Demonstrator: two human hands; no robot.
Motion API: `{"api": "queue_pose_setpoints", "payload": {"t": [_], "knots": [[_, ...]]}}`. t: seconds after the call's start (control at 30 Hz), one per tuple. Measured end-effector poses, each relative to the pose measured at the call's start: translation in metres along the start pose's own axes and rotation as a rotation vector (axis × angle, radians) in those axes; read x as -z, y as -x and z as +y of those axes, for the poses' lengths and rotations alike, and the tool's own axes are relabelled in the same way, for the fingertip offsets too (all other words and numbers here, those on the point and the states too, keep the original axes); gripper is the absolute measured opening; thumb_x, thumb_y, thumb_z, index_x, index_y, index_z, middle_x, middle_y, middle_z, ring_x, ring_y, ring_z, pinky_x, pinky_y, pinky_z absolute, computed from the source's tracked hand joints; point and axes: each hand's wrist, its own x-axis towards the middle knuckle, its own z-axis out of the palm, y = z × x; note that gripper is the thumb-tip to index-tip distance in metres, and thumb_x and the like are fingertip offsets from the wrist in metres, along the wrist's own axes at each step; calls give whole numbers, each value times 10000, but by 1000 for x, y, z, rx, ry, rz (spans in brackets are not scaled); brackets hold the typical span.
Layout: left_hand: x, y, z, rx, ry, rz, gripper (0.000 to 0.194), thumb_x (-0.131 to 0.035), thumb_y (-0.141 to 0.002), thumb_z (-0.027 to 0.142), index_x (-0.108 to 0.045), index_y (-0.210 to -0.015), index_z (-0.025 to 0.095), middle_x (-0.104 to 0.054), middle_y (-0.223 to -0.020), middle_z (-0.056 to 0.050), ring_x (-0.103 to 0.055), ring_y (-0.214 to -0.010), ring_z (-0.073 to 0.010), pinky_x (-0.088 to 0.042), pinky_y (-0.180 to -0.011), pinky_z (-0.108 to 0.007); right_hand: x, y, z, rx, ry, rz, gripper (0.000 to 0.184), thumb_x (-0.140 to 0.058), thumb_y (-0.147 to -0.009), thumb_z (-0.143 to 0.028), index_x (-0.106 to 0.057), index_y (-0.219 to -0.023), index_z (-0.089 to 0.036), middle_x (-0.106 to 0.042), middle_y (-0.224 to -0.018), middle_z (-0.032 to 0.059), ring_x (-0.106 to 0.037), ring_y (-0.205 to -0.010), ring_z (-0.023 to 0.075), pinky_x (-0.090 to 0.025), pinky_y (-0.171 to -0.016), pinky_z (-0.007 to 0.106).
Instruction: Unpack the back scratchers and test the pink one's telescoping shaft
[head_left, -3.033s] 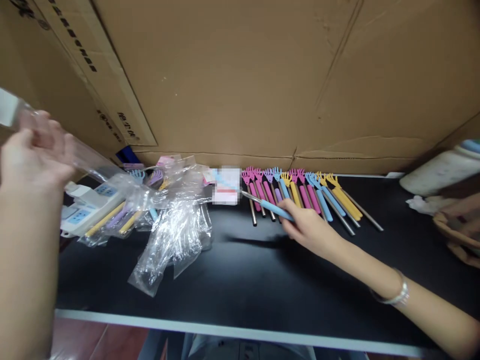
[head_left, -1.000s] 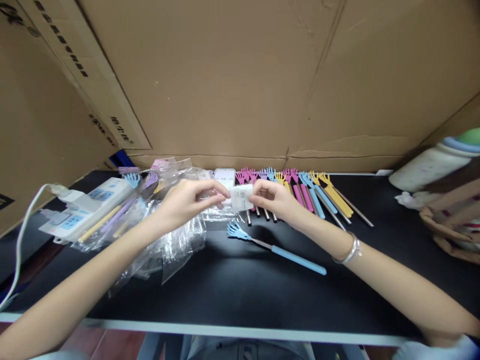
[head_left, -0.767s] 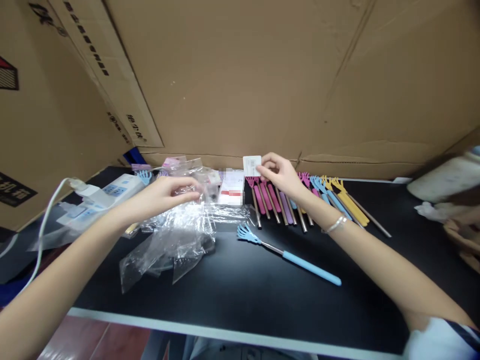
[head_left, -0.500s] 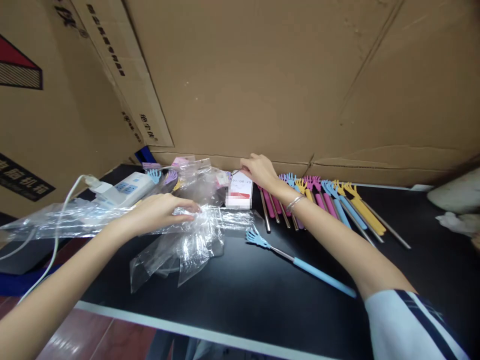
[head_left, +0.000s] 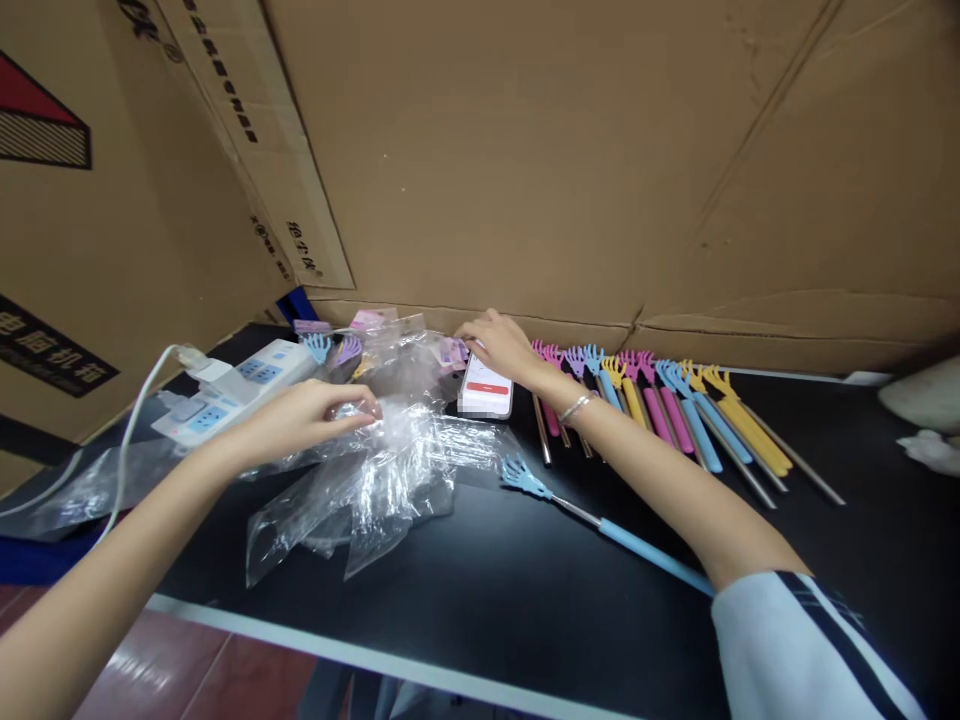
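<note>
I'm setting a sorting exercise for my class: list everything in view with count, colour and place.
Row of back scratchers: many, pink, purple, blue, yellow, back right
Single back scratcher: one, light blue, before the row
Scratcher heads: three, blue, purple, yellow, back left
Plastic bags: several, clear, left of centre
Phone: one, pale screen, back centre
Card pieces: several, pink and purple, behind bags
Power strip: one, white and blue, left
Cable: one, white, far left
Cylindrical item: one, pale, right edge
Crumpled piece: one, white, right edge
Cardboard: several panels, brown, back and left
Table: one, black, underneath
Sleeve: one, pale blue, right
Bracelet: one, silver, right wrist
Left hand: one, over bags
Right hand: one, at phone's far end
</note>
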Motion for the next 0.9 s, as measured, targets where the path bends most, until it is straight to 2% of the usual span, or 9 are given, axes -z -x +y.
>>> {"api": "queue_pose_setpoints", "payload": {"t": [0.13, 0.2, 0.3, 0.4, 0.53, 0.6, 0.73, 0.83, 0.9], "knots": [[2, 0, -2, 14, 103, 85, 320, -487, -804, 508, -652, -901, 250, -644, -696, -6, -556, -620, -163, -391, -578, -255, 23, 38, -32, 34, -59, -114, 337, -454, -881, -492, -619, -860, -199, -656, -871, 57, -491, -930, 246, -305, -785, 370], [3, -3, 2, 5, 145, 120, 322, -493, -801, 511, -647, -890, 242, -654, -744, -12, -568, -660, -167, -406, -597, -261, 26, 57, -48, 73, -47, -144, 352, -540, -812, -535, -614, -835, -191, -652, -874, 67, -494, -941, 260, -307, -792, 382], [5, -7, 12, 18, 276, 202, 327, -497, -813, 507, -610, -917, 219, -650, -780, -20, -554, -662, -153, -408, -583, -254, 19, 74, -62, 59, -82, -210, 293, -648, -746, -451, -605, -865, -186, -649, -883, 64, -505, -940, 253, -319, -790, 378], [12, -8, 22, 103, 445, 341, 318, -548, -811, 464, -555, -998, 206, -637, -706, -6, -512, -599, -124, -404, -571, -247, 11, 79, -64, 26, -181, -237, 281, -665, -733, -286, -571, -977, -184, -643, -808, 36, -523, -904, 217, -330, -798, 364], [26, -10, 23, 183, 659, 516, 362, -587, -815, 379, -498, -1128, 219, -639, -745, 4, -463, -558, -82, -413, -581, -242, 17, 83, -56, 82, -538, -241, 297, -550, -783, -202, -477, -1069, -178, -600, -757, -1, -529, -723, 128, -386, -703, 281], [31, -17, 18, 212, 780, 595, 439, -583, -825, 367, -430, -1216, 238, -641, -856, -1, -444, -556, -64, -421, -587, -236, 23, 88, -52, 94, -681, -209, 286, -500, -804, -197, -444, -1084, -181, -574, -743, -13, -513, -667, 108, -401, -665, 259], [31, -41, 5, 270, 965, 704, 590, -539, -858, 326, -214, -1345, 251, -595, -1097, -21, -462, -613, -50, -468, -675, -251, 22, 99, -55, 18, -762, -20, 281, -465, -814, -191, -422, -1092, -200, -528, -678, -45, -490, -606, 94, -412, -642, 252], [22, -65, -2, 306, 894, 721, 664, -479, -887, 334, -22, -1361, 248, -583, -1124, -17, -533, -704, -68, -483, -714, -269, 12, 104, -67, -98, -757, 82, 268, -438, -827, -195, -420, -1094, -212, -511, -619, -67, -485, -558, 88, -401, -625, 250], [14, -78, -5, 315, 802, 687, 656, -441, -902, 380, 6, -1360, 234, -582, -1126, -21, -567, -785, -93, -480, -728, -278, 5, 103, -77, -169, -756, 79, 256, -424, -838, -205, -416, -1093, -217, -538, -609, -72, -502, -547, 89, -390, -622, 251]]}}
